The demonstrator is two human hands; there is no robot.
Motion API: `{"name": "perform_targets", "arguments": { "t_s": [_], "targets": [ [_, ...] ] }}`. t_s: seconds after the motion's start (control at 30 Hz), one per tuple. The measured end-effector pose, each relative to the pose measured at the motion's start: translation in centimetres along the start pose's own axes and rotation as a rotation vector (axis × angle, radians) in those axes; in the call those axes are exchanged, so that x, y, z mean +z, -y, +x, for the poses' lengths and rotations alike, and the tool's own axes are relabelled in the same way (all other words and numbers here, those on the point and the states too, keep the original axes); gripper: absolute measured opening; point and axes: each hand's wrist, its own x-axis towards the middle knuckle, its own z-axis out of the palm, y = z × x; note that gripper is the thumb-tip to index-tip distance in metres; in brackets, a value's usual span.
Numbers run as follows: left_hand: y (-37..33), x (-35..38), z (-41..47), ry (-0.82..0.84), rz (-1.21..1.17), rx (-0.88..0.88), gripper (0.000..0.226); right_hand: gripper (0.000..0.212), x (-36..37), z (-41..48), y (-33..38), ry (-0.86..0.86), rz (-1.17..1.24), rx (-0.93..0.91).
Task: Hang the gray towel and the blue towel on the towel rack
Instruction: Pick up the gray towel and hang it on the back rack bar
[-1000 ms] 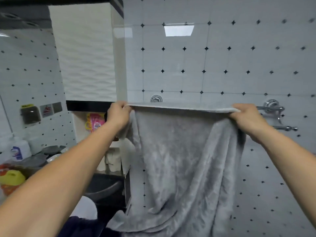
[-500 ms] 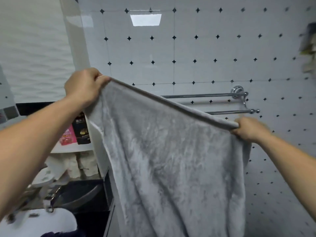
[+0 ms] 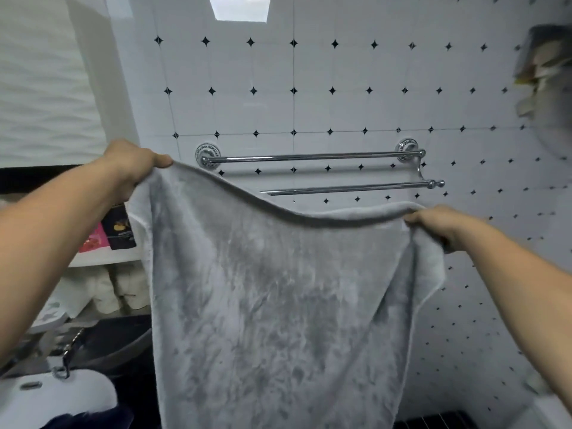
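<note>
The gray towel [image 3: 278,305] hangs spread out in front of me, its top edge sagging between my hands. My left hand [image 3: 130,165] grips the upper left corner. My right hand [image 3: 439,226] grips the upper right corner, lower than the left. Behind and just above the towel's edge, the chrome towel rack [image 3: 309,157] is fixed to the tiled wall with two bare bars, an upper back one and a lower front one [image 3: 346,188]. A dark blue fabric, perhaps the blue towel [image 3: 86,418], shows at the bottom left edge.
Left of the rack stand shelves with pink and black packets [image 3: 106,233] and paper rolls [image 3: 102,292]. Below them sit a dark basin [image 3: 117,345] and a white fixture [image 3: 55,397]. A blurred object [image 3: 548,78] hangs at the upper right.
The view has turned right, so both rack bars now show in full. My left hand has dropped to the upper bar's height, and the towel's top edge now sags.
</note>
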Motion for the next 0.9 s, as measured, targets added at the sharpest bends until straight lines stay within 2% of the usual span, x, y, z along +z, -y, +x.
{"name": "perform_targets", "arguments": {
  "t_s": [0.17,0.27,0.33,0.4,0.47,0.5,0.6,0.67,0.73,0.8,0.9],
  "targets": [
    [0.8,1.1,-1.2,0.110,-0.117,-0.124,0.021,0.016,1.5,-2.5,2.0,0.297,0.169,0.036],
    [1.2,2.5,-2.5,0.189,-0.142,-0.160,0.030,0.020,2.9,-3.8,3.4,0.444,0.318,-0.015],
    [1.2,4.2,-4.2,0.202,-0.143,-0.132,0.023,0.018,4.6,-4.8,4.6,0.487,0.438,-0.070],
    [1.0,6.3,-6.0,0.278,-0.198,-0.096,0.013,0.027,6.8,-6.4,6.0,0.494,0.502,-0.130],
    [0.8,8.5,-7.8,0.396,-0.245,-0.052,0.028,0.040,9.3,-8.2,7.5,0.473,0.512,-0.193],
    [0.7,9.3,-8.6,0.438,-0.244,-0.029,0.031,0.038,10.5,-9.1,8.3,0.492,0.546,-0.225],
    [0.6,10.5,-10.7,0.562,-0.287,0.027,0.023,0.024,13.2,-11.8,9.9,0.653,0.720,-0.247],
    [0.7,10.3,-11.2,0.671,-0.390,0.002,0.024,0.040,13.8,-12.7,10.1,0.749,0.720,-0.312],
    [1.2,9.7,-10.9,0.764,-0.534,-0.062,0.034,0.060,13.8,-12.9,9.7,0.772,0.706,-0.415],
    [1.6,8.9,-10.4,0.736,-0.623,-0.096,0.035,0.070,13.8,-12.8,9.0,0.750,0.730,-0.477],
    [2.4,8.2,-10.2,0.752,-0.696,-0.096,0.045,0.050,14.4,-12.8,8.7,0.486,0.607,-0.620]
  ]
}}
